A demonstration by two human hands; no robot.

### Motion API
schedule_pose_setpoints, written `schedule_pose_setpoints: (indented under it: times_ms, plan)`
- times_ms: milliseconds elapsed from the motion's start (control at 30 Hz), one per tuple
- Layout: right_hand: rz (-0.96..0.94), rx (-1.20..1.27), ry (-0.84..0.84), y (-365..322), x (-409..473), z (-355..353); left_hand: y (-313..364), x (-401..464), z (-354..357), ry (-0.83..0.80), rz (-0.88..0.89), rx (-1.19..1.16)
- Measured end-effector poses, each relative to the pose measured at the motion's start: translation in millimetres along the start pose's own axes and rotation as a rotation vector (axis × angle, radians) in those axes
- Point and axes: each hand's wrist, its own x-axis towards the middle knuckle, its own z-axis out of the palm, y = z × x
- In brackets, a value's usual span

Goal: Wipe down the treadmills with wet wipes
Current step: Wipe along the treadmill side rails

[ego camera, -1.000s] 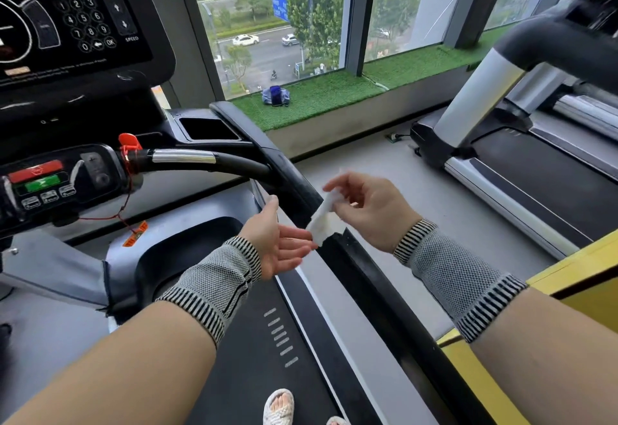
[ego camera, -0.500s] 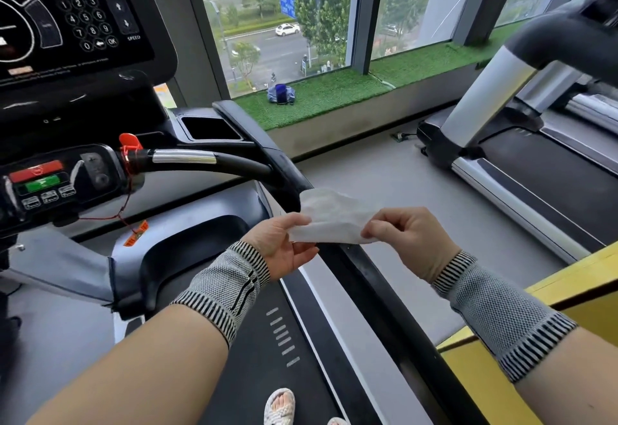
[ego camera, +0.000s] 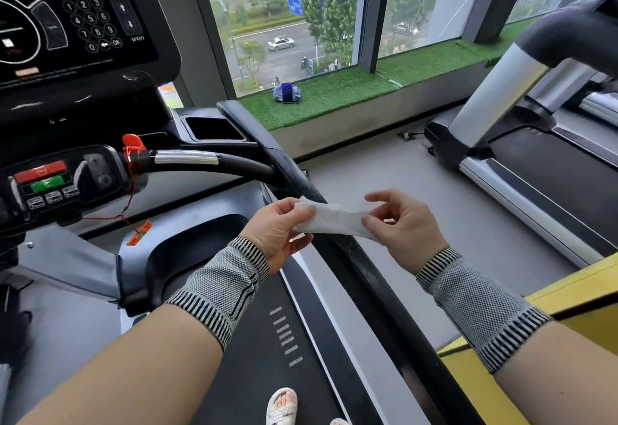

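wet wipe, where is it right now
In the head view the wet wipe sits mid-frame, stretched between the left hand and the right hand, each pinching one end, just above the treadmill's black right side rail.

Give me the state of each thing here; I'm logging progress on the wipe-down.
wet wipe: stretched between both hands, above the rail
left hand: grips the wipe's left end
right hand: pinches its right end
side rail: not touched by the wipe
console: lit

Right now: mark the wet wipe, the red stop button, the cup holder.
wet wipe (ego camera: pixel 336 220), head view, middle of the sheet.
red stop button (ego camera: pixel 40 170), head view, its top face.
cup holder (ego camera: pixel 214 128), head view, dark recess.
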Motion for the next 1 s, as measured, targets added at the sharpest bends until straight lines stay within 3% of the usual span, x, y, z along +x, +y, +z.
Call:
schedule_pose_setpoints:
  times_ms: [133,300,433,500,633,767,900,1000]
  plan:
    - [0.058,-0.263,-0.076,0,8,1,2,2,2,0.021,0.055,0.047]
    - [0.104,-0.258,-0.114,-5,14,-6,4,7,0,0.126,0.058,0.17]
    - [-0.012,-0.294,-0.073,-15,16,-4,-4,13,-6,0.326,-0.149,0.309]
    - [-0.015,-0.191,-0.085,-17,17,1,-8,9,-5,0.285,-0.347,0.282]
    - [-0.033,0.071,-0.066,-17,16,6,-18,2,3,0.006,-0.603,0.119]
    - [0.027,0.408,-0.066,-18,12,0,-28,5,10,-0.089,-0.57,-0.124]
    - [0.228,0.736,-0.085,-20,9,-3,-31,4,17,-0.216,-0.475,-0.24]
    - [0.38,0.854,-0.052,-19,11,-6,-28,3,22,-0.139,-0.379,-0.272]
